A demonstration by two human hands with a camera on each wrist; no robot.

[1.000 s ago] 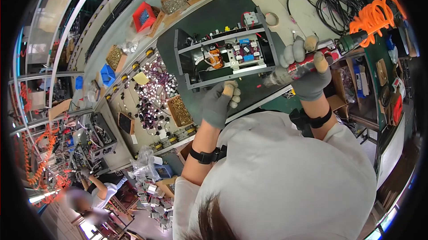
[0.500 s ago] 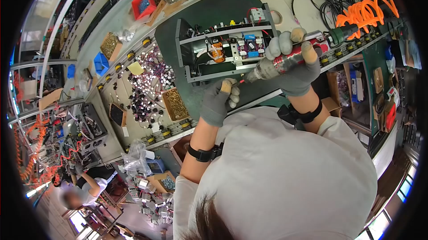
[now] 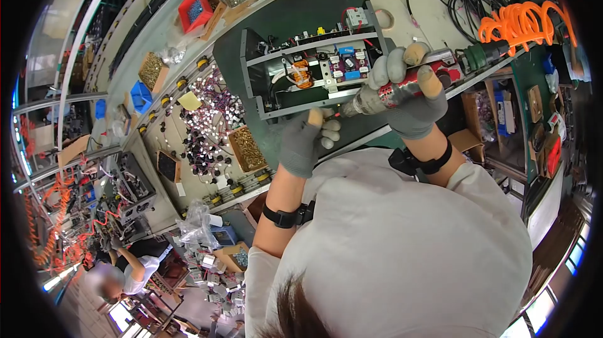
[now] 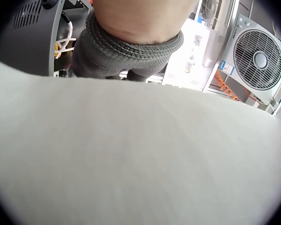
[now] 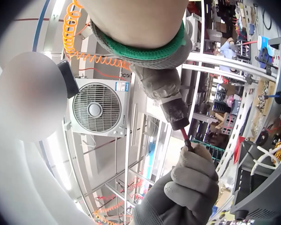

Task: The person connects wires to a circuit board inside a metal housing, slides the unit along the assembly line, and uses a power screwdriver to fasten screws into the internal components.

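While the right hand (image 3: pixel 414 99) grips a red and grey power driver (image 3: pixel 392 93) right of centre, its fingers curled round the body, the left hand (image 3: pixel 300 143) curls its fingers at the lower middle of the frame. In the right wrist view, the left hand's thumb and forefinger pinch the tip of the driver's bit (image 5: pixel 184 134); whether they also hold a small part is too hidden to tell. Both hands wear grey gloves with pale fingers.

Just above the left hand, at the centre of the head view, an open grey metal chassis (image 3: pixel 314 49) rests on a dark green mat (image 3: pixel 231 55). Inside it are a copper-coloured coil (image 3: pixel 302 74), white wires and a board with blue parts. The driver's front end lies near the chassis's lower right edge.

From the driver's rear, an orange coiled hose (image 3: pixel 524 21) extends to the upper right, below black cables (image 3: pixel 468 2). Left of the mat, at centre left, lie a heap of small connectors (image 3: pixel 217 109) and a box of brass-coloured pieces (image 3: pixel 248 150). A red bin (image 3: pixel 195 10) sits at upper left.
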